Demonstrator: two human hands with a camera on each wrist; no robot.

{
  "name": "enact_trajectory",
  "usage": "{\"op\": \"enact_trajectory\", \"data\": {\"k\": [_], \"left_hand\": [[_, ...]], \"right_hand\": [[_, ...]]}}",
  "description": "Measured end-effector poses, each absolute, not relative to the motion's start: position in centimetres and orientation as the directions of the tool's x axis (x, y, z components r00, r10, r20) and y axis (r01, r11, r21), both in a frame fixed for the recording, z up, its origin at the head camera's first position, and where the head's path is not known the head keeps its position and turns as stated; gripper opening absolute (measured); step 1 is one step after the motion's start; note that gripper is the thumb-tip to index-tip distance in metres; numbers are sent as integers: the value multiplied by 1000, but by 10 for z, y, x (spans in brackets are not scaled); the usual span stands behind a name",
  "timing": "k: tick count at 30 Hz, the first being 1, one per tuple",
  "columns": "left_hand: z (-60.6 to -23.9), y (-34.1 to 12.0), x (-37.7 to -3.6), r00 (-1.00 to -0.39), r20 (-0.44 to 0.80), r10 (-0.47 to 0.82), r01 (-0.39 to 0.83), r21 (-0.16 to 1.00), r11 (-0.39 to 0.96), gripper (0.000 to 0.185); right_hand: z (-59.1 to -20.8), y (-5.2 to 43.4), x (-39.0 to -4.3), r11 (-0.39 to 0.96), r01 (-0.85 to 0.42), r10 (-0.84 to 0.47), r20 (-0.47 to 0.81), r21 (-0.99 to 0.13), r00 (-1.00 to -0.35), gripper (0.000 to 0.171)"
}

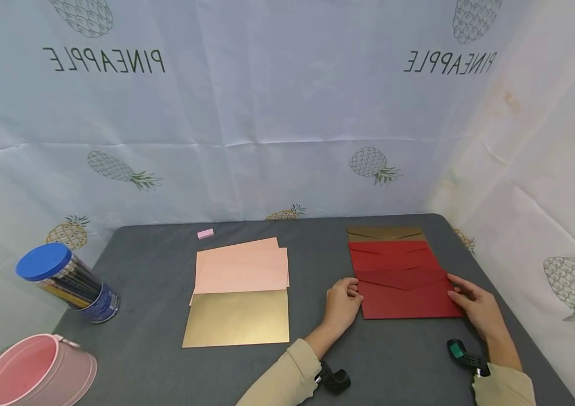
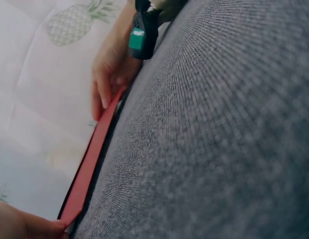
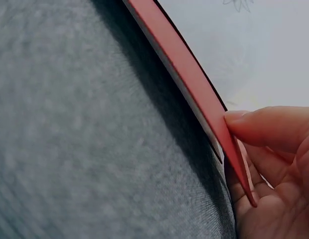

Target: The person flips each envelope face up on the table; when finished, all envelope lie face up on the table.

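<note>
Red envelope (image 1: 409,296) on the grey table (image 1: 155,282), nearest of a fanned stack at the right; held at both short ends. Left hand (image 1: 344,301) at its left edge, fingers curled in, pinching the edge. Right hand (image 1: 475,304) at its right edge, thumb on top and fingers underneath, gripping it. Seen edge-on in the left wrist view as a thin red strip (image 2: 89,164), slightly lifted off the cloth; only a sliver of the left hand (image 2: 20,226) there, cut off at the bottom corner, with the right hand (image 2: 112,69) far along the strip. Same thin strip (image 3: 194,84) in the right wrist view, with the right thumb (image 3: 269,127) pressed on it and the fingers largely hidden behind.

Behind it, more red envelopes (image 1: 391,254) overlapping, flaps showing, and a gold envelope (image 1: 385,233) at the far end, mostly covered. Exact count of the stack hard to make out.

Further left, pink envelopes (image 1: 241,268) overlapping, partly covered by another gold envelope (image 1: 238,318) in front. Small pink block (image 1: 205,233) near the table's back edge, too small to identify. At the far left, a clear jar with a blue lid (image 1: 66,279) lying tilted, pencils inside, and a pink bucket (image 1: 38,369) cut off by the picture's bottom edge.

Beige sleeves and black wrist devices (image 1: 335,380) partly out of view. Pineapple-print cloth (image 1: 287,113) behind, its lettering mirrored.
</note>
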State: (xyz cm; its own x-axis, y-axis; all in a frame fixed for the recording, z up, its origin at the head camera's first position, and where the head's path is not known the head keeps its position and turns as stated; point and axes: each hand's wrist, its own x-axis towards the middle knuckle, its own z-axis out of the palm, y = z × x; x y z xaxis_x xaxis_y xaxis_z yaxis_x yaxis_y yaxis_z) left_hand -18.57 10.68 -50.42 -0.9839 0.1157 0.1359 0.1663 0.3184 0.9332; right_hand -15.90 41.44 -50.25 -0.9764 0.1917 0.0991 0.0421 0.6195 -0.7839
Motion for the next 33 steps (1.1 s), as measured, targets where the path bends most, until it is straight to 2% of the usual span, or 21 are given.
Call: {"op": "enact_trajectory", "data": {"k": [6,26,33], "left_hand": [[-506,107,-187,-980,158,120,190,923,335,32],[-505,105,-186,-975,171,140,206,932,297,38],[-504,103,-186,-974,148,169,192,938,287,39]], "right_hand": [[-502,412,-160,629,29,186,114,-777,-976,51],[-501,411,-158,674,80,175,53,-734,-983,56],[-501,411,-159,698,74,166,61,-712,-984,54]]}}
